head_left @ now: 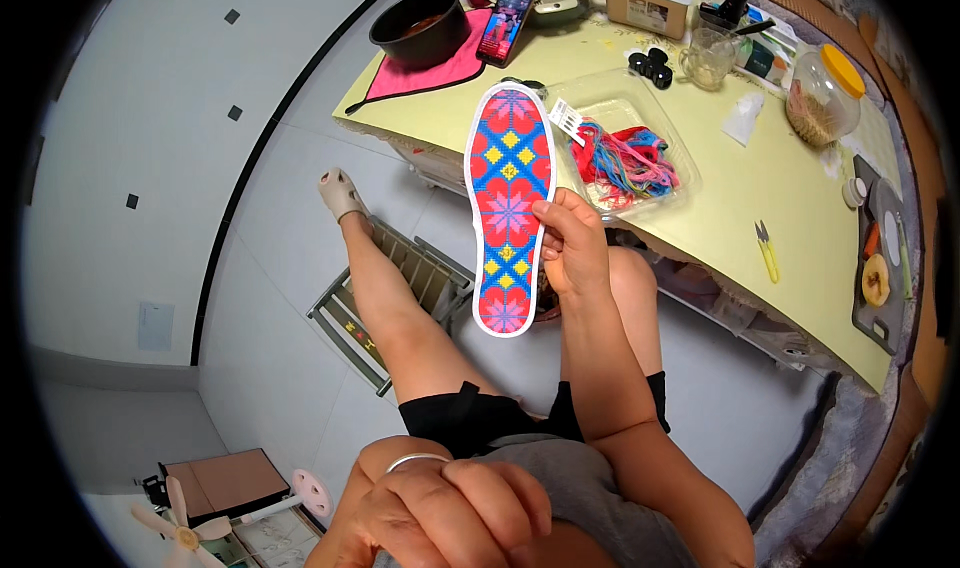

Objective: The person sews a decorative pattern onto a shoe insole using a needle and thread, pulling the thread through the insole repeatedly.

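Observation:
My right hand (577,240) grips the right edge of an insole (507,203), thumb on its face and fingers behind. The insole is upright, bordered in white, with red, pink, blue and yellow cross-stitch flowers and diamonds. My left hand (455,508), with a silver bracelet (417,459) at its wrist, is raised close to the camera at the lower edge. Its fingers are curled closed, and whatever they may hold is hidden. Behind the insole, on the table, a clear plastic tray (685,173) contains a bundle of coloured embroidery thread (630,163).
On the pale yellow table (700,223) lie yellow thread snips (767,251). Farther back stand a dark pot (418,28) on a pink cloth, a propped phone (505,26) and a yellow-lidded jar (825,93). A folding stool (395,288) stands beneath my outstretched leg.

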Demonstrator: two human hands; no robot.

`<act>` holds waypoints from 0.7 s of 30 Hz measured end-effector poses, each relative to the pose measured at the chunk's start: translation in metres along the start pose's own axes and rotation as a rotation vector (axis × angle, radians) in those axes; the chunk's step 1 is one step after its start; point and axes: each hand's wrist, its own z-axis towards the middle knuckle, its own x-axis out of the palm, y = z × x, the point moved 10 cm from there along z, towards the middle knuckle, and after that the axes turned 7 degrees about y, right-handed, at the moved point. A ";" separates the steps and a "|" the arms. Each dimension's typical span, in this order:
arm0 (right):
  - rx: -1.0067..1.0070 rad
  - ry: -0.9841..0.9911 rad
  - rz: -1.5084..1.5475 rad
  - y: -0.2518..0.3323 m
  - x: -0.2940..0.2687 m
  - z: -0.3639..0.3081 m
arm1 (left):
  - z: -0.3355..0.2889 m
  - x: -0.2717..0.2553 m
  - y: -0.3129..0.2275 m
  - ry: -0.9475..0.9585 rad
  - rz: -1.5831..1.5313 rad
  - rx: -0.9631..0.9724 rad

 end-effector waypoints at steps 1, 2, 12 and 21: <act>0.001 0.000 0.000 0.001 -0.001 0.000 | 0.002 0.000 0.002 0.008 -0.006 -0.003; 0.002 0.000 0.000 0.002 -0.002 0.000 | 0.003 0.000 0.004 -0.001 -0.015 -0.008; -0.020 -0.006 0.037 0.015 0.002 -0.007 | 0.004 0.002 0.015 -0.004 -0.027 0.008; -0.005 -0.017 0.044 0.015 0.000 -0.011 | 0.006 0.005 0.017 0.009 -0.018 0.038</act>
